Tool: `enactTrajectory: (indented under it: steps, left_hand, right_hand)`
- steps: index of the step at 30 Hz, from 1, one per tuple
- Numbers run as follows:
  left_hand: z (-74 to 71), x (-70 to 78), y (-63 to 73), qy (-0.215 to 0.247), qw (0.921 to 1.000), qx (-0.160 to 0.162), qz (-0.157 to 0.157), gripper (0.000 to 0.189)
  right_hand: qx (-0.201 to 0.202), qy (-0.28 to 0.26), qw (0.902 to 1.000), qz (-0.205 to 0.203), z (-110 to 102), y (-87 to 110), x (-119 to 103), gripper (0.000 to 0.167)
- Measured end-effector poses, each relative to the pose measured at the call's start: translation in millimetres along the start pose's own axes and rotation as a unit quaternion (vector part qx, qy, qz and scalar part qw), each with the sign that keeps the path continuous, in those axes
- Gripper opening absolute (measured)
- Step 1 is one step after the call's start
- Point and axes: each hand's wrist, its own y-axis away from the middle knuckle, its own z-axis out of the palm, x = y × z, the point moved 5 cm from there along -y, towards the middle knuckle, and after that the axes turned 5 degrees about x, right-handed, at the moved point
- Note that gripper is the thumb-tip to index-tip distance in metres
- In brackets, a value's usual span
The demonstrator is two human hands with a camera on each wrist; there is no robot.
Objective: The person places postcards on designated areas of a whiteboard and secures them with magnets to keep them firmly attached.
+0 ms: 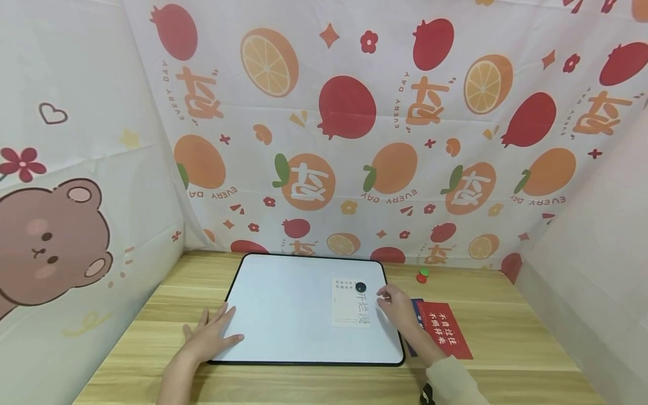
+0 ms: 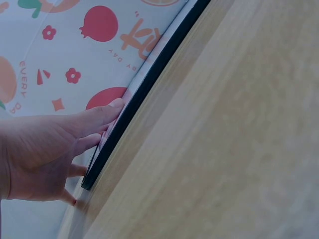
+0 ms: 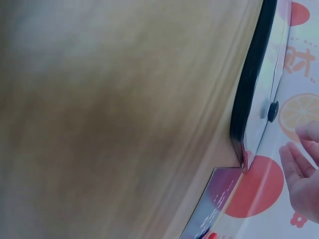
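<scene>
A whiteboard (image 1: 283, 315) with a black frame lies flat on the wooden table. On its right half is a cream card (image 1: 349, 315) with printed characters, and a round black magnet (image 1: 360, 287) sits over the card's top edge. My left hand (image 1: 205, 337) rests with spread fingers at the board's left edge; in the left wrist view its thumb and fingers reach over the dark frame (image 2: 144, 89). Just right of the card, my right hand (image 1: 397, 309) hovers over the board's right side, fingers lightly bent. The right wrist view shows nothing between its fingertips (image 3: 285, 154).
Right of the board lie a red card (image 1: 448, 332) with white characters and a dark blue card (image 1: 416, 306) partly under it. Behind them on the table (image 1: 506, 326) sit a red magnet (image 1: 422, 278) and a green magnet (image 1: 424, 272). A fruit-print cloth (image 1: 349, 191) hangs along the back.
</scene>
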Motion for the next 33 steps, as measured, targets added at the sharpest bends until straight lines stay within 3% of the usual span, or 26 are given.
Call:
enactTrajectory:
  steps: [10, 26, 33]
  left_hand:
    - [-0.6, 0.8, 0.1, -0.005, 1.0000, 0.003, 0.003, 0.082]
    - [0.5, 0.4, 0.2, -0.001, 0.9999, 0.007, 0.008, 0.082]
    - [-1.0, 2.5, 0.4, -0.007, 1.0000, 0.000, 0.000, 0.082]
  right_hand:
    - [0.035, -0.013, 0.9989, -0.028, -14, 7.5, 3, 0.014]
    - [0.062, -0.015, 0.9971, -0.042, -34, 13.8, 11, 0.015]
    - [0.049, -0.017, 0.9986, -0.013, -39, 15.6, 18, 0.019]
